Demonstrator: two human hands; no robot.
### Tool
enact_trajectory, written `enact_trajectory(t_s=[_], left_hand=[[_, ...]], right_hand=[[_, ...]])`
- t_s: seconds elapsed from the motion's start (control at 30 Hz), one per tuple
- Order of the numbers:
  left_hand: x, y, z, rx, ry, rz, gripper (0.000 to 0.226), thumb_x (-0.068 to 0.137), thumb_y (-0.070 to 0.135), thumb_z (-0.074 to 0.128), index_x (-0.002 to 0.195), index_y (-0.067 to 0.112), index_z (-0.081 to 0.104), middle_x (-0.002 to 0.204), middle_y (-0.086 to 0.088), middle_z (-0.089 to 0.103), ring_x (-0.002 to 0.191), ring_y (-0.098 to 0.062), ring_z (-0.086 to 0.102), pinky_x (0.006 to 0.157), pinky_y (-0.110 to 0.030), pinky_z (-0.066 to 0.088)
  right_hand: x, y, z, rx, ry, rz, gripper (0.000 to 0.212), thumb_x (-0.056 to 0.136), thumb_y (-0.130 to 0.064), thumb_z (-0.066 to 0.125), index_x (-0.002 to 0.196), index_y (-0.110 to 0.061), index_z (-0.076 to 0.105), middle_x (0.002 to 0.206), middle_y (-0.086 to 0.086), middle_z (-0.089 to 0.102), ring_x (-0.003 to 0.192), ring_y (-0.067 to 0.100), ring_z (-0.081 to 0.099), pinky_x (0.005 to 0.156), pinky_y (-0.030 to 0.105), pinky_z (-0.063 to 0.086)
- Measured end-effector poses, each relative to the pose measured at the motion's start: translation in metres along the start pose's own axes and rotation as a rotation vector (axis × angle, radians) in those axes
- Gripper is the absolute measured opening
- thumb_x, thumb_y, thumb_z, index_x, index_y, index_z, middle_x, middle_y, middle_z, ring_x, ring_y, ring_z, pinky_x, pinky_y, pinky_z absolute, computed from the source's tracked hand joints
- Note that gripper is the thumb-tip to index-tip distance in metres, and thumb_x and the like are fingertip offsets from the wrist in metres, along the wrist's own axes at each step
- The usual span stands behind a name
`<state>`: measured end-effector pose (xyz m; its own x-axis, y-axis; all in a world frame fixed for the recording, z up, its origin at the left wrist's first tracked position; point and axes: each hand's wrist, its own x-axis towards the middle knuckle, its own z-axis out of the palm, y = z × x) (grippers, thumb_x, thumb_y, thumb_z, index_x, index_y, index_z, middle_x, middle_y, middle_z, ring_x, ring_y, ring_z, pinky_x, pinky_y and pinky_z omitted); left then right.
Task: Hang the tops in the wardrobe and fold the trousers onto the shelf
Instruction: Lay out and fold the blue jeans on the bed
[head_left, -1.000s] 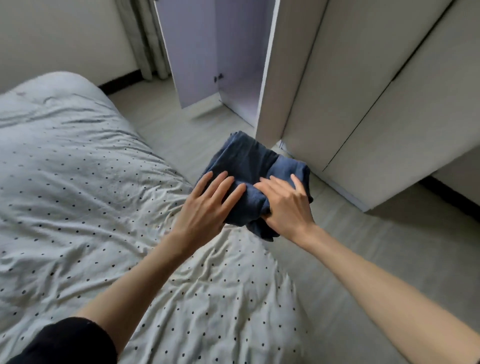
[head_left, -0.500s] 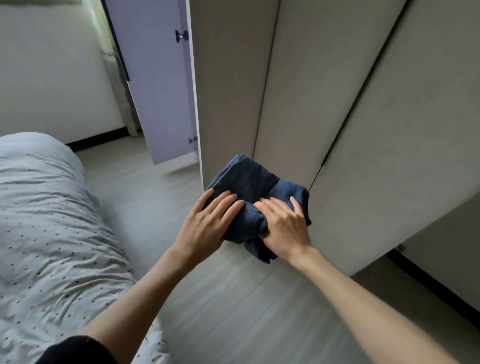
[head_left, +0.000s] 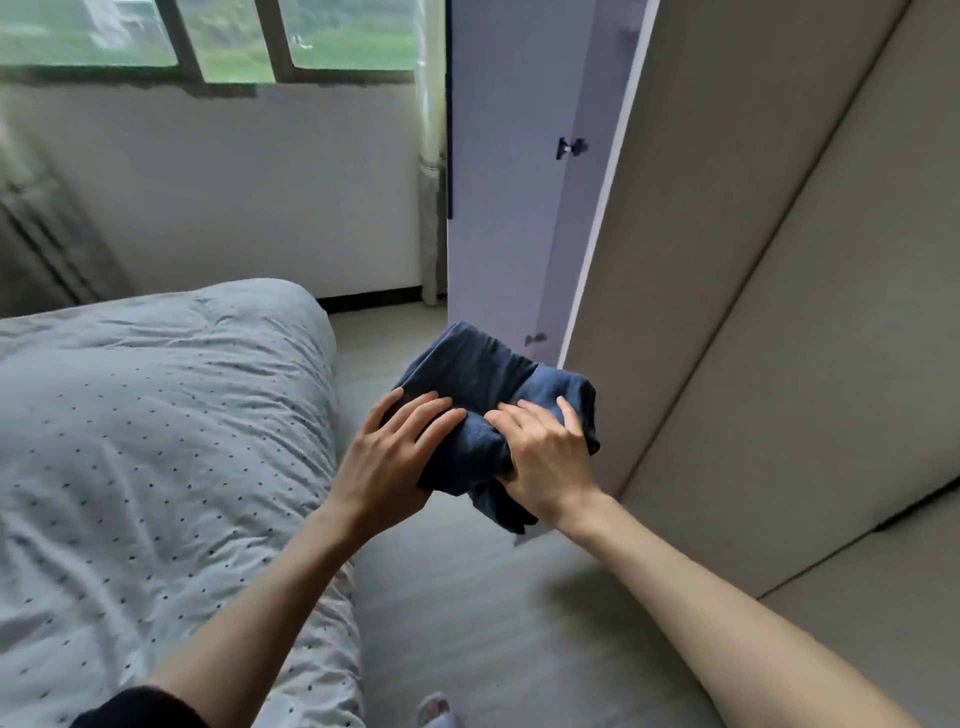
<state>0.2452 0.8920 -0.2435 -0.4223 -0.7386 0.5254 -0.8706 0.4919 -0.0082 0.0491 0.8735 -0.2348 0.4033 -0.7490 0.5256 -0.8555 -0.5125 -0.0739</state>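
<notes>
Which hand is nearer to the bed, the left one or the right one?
The left hand is nearer: it holds the folded trousers on the side toward the bed. The right hand holds the far side, toward the wardrobe.

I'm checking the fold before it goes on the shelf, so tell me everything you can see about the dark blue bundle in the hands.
The folded trousers are a dark navy, soft woven-looking cloth, gathered into a thick, rounded bundle with creases across the top. One loose end droops below the right wrist. The bundle is held in the air above the floor, in front of the open wardrobe door's edge. The left hand grips its near left side and the right hand clasps its right side, fingers spread over the top.
</notes>
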Motion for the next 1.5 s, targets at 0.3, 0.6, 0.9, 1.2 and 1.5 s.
enact_trajectory(t_s=[0.3,0.6,0.9,1.2,1.5], left_hand=[[0.072,-0.161,0.044,0.059,-0.041,-0.122,0.063,0.062,0.012,0.082,0.121,0.008,0.062,0.123,-0.011,0.062,0.116,-0.028,0.058,0.103,-0.048,0.041],[0.218,-0.288,0.133,0.067,-0.025,-0.047,0.066,0.059,0.013,0.083,0.121,0.008,0.062,0.122,-0.011,0.063,0.115,-0.027,0.059,0.103,-0.049,0.041],[0.403,-0.376,0.197,0.039,0.025,0.090,0.067,0.057,0.015,0.083,0.121,0.010,0.061,0.122,-0.008,0.063,0.114,-0.024,0.060,0.103,-0.046,0.039],[0.599,-0.426,0.240,-0.071,0.180,0.397,0.065,0.060,0.018,0.080,0.122,0.011,0.060,0.123,-0.006,0.063,0.116,-0.023,0.059,0.103,-0.045,0.041],[0.777,-0.389,0.225,-0.238,0.401,0.640,0.071,0.058,0.012,0.082,0.125,0.008,0.059,0.126,-0.009,0.061,0.119,-0.026,0.056,0.104,-0.049,0.039]], right_hand=[[0.177,0.004,0.114,0.097,-0.273,-0.064,0.049,0.081,-0.028,0.064,0.128,-0.018,0.055,0.129,0.000,0.059,0.124,0.022,0.050,0.112,0.052,0.017],[0.340,0.088,0.200,0.031,-0.293,-0.002,0.050,0.085,-0.031,0.058,0.133,-0.023,0.048,0.133,-0.005,0.055,0.127,0.018,0.046,0.113,0.049,0.015],[0.492,0.194,0.236,-0.044,-0.258,0.148,0.051,0.086,-0.030,0.058,0.135,-0.027,0.045,0.135,-0.008,0.053,0.128,0.014,0.045,0.115,0.046,0.016],[0.602,0.293,0.215,-0.197,-0.097,0.401,0.051,0.084,-0.024,0.062,0.133,-0.025,0.049,0.132,-0.010,0.055,0.128,0.013,0.045,0.114,0.044,0.016],[0.667,0.369,0.118,-0.560,0.094,0.622,0.060,0.079,-0.010,0.061,0.135,-0.023,0.048,0.138,-0.006,0.051,0.133,0.016,0.040,0.115,0.044,0.013]])
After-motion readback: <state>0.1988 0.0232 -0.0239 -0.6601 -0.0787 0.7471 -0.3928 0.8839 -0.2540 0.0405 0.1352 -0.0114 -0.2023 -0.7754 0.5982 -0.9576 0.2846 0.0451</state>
